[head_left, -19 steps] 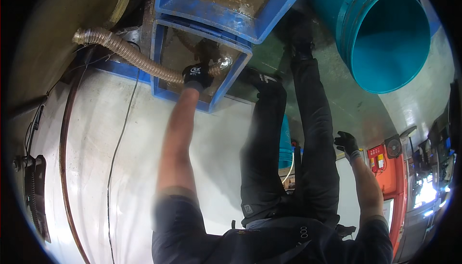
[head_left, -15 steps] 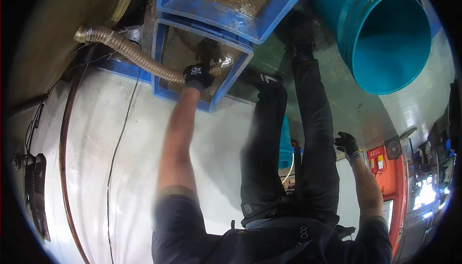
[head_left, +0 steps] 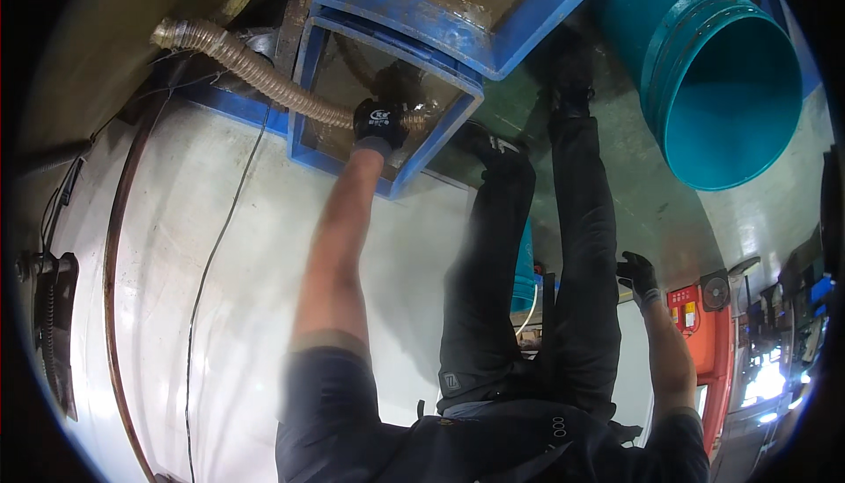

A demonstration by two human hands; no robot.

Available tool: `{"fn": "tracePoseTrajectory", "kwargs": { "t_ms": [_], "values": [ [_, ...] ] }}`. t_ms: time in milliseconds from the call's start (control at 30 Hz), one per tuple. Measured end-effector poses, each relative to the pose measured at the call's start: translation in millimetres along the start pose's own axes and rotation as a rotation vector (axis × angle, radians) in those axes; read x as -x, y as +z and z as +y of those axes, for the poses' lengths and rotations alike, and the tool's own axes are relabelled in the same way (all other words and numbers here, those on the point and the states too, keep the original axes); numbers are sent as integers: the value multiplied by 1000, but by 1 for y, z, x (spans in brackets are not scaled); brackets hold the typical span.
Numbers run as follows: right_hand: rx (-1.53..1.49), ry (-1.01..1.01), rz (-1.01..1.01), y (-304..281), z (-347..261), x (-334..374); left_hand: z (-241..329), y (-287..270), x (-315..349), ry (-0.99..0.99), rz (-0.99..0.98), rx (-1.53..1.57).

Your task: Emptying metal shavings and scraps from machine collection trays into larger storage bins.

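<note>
Hose, ribbed, tan (head_left: pixel 255 67): we find it reaching over the rim of a blue crate (head_left: pixel 387 185), one end inside. Left hand (head_left: pixel 380 124), black glove: fingers wrapped around the hose, within the crate. Right hand (head_left: pixel 638 273), black glove: fingers loosely curled, slightly apart, beside the leg. Second blue crate (head_left: pixel 422 27), adjoining. Teal bucket (head_left: pixel 735 113), wide-mouthed, farther right.

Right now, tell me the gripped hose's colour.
The hose is brownish tan, clearest in the head view.
</note>
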State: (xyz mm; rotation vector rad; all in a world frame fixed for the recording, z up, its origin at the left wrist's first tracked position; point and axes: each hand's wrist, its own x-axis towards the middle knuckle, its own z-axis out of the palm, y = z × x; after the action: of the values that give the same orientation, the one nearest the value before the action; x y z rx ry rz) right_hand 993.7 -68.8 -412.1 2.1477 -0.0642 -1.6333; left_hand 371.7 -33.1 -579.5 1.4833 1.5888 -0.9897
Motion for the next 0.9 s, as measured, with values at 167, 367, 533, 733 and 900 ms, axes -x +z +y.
{"fn": "tracePoseTrajectory", "kwargs": {
  "t_ms": [167,367,533,733,900],
  "values": [
    [-53,18,-16,-3,2,1,6,-14,0,-16,-115,17],
    [-9,7,7,2,0,-1,-8,12,-5,75,49,-1],
    [-33,3,-4,2,2,-2,-4,10,-6,52,48,6],
    [1,-6,15,2,3,0,-3,-1,-4,52,-51,-14],
    [72,-5,-25,0,3,-4,-10,15,-5,42,-65,-28]
  ]
}}
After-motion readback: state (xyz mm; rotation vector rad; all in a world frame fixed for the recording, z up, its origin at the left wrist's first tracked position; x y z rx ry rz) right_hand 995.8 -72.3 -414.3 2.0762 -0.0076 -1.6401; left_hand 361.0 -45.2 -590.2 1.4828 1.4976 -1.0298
